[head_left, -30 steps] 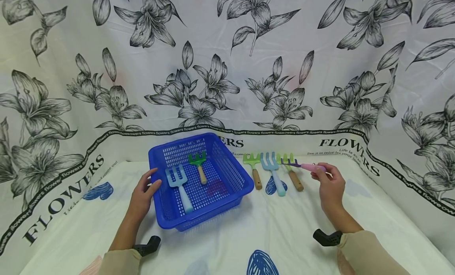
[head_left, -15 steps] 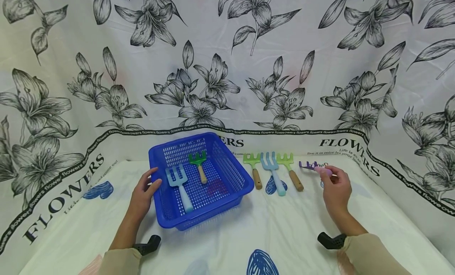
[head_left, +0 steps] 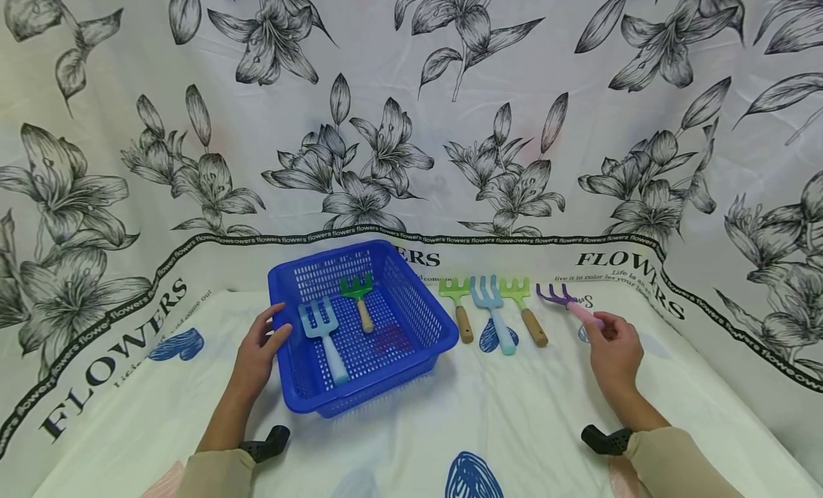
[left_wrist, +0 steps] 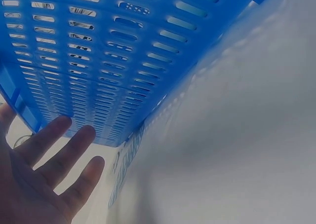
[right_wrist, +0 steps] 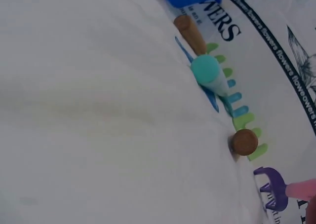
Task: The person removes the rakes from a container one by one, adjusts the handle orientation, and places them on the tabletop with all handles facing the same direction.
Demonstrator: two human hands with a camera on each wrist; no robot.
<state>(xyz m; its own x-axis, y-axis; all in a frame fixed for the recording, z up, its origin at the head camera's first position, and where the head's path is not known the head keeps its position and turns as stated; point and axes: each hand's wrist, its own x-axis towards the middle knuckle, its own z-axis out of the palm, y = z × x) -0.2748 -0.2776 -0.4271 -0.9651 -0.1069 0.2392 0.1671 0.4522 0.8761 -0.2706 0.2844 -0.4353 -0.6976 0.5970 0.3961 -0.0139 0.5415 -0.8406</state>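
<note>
A blue slotted basket (head_left: 373, 391) holds a light-blue fork (head_left: 324, 334) and a green rake with a wooden handle (head_left: 358, 299). My left hand (head_left: 257, 351) rests with straight fingers against the basket's left wall (left_wrist: 98, 61). To the basket's right lie a green rake (head_left: 456, 305), a blue fork (head_left: 492, 314) and another green rake (head_left: 524, 309) in a row. My right hand (head_left: 614, 349) pinches the pink handle of a purple rake (head_left: 558, 296), whose head (right_wrist: 271, 184) sits low on the cloth just right of that row.
A white cloth with black flowers and "FLOWERS" lettering (head_left: 617, 259) covers the table and rises as a backdrop behind. Blue heart prints (head_left: 472, 476) mark the cloth near the front edge. Black wrist mounts (head_left: 604, 439) show at both forearms.
My right hand carried the purple rake from above the rightmost green rake to the right and down toward the cloth, swinging its head to point away. The left hand stayed at the basket.
</note>
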